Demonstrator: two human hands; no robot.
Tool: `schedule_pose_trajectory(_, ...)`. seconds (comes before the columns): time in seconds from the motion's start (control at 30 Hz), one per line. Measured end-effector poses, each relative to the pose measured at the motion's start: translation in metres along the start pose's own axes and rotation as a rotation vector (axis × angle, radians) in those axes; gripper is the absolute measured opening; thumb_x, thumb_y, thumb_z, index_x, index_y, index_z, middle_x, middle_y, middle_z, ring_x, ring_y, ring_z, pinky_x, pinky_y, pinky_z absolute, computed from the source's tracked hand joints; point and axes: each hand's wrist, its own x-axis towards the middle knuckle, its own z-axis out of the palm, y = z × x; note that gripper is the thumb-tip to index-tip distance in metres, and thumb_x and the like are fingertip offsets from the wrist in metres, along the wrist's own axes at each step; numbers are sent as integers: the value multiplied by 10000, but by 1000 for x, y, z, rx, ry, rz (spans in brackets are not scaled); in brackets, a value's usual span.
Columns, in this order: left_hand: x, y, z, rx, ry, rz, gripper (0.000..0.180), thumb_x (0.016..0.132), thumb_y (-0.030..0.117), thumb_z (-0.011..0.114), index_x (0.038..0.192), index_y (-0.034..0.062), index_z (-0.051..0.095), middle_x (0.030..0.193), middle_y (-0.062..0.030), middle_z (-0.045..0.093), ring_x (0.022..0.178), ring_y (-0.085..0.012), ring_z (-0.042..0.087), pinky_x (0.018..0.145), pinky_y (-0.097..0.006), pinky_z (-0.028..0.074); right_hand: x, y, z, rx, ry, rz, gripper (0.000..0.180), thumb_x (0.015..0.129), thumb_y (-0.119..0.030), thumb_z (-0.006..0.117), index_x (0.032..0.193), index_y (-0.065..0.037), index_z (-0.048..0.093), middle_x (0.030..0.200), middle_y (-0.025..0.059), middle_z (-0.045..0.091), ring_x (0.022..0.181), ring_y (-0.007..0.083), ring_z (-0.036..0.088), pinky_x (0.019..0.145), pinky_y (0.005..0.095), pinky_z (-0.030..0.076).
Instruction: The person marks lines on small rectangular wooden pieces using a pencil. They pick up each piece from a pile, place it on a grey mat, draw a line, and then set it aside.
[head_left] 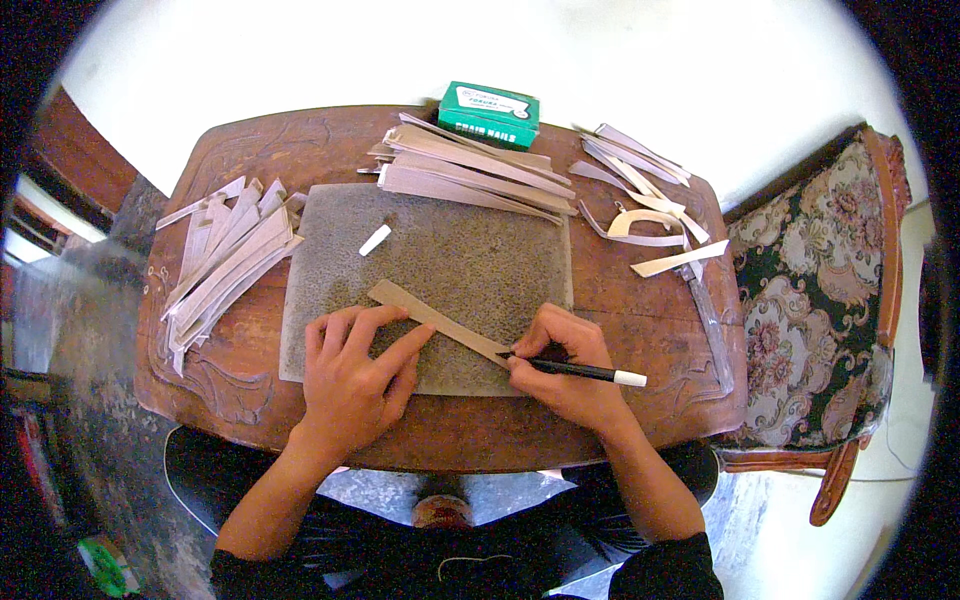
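Note:
A narrow brown strip (450, 328) lies slantwise on the grey speckled board (340, 290) before me. My left hand (355, 370) is spread at its left end, fingertips resting on the strip. In my right hand (570, 360) I grip a black marker pen (575, 369) with a white end. Its tip touches the strip near the right end, and my fingers partly cover that end. The pen's white cap (375, 240) lies loose on the board, beyond the strip.
Piles of thin strips lie at left (235, 250) and back (470, 175); curved offcuts (645, 220) lie right, near a long knife-like tool (708, 325). A green box (489, 115) stands at the back of the carved wooden table (430, 440). A flowered chair (810, 300) stands right.

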Motion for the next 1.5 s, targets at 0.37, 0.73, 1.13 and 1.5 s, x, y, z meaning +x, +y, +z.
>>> schedule_pose_trajectory(0.37,0,0,0,-8,-1,-3,371,795,164,710,1163,203,730,1171,-23,626,1079,-271,550,937,-453,390,-1,3,1,17,2,4,206,698,-17,768,722,-12,563,724,74,603,685,182,633,618,295,478)
schedule_pose_trajectory(0.73,1,0,0,-10,-3,-2,378,789,166,714,1165,201,729,1175,-24,624,1080,-276,548,935,-460,387,-2,7,2,78,22,4,214,711,-107,767,744,-36,569,722,95,588,659,231,615,608,334,483)
schedule_pose_trajectory(1.13,-1,0,3,-18,4,2,405,773,163,721,1175,205,729,1206,-14,627,1088,-277,551,958,-460,384,-11,-14,-13,94,-11,-25,205,722,-92,764,750,-42,567,741,94,605,673,208,621,611,320,478)
schedule_pose_trajectory(1.5,-3,-2,3,-15,-5,-4,406,771,151,719,1173,205,734,1202,-23,627,1081,-277,551,961,-461,386,-6,9,-10,44,-18,55,186,705,-25,740,724,-28,555,732,66,616,707,168,636,639,288,484)
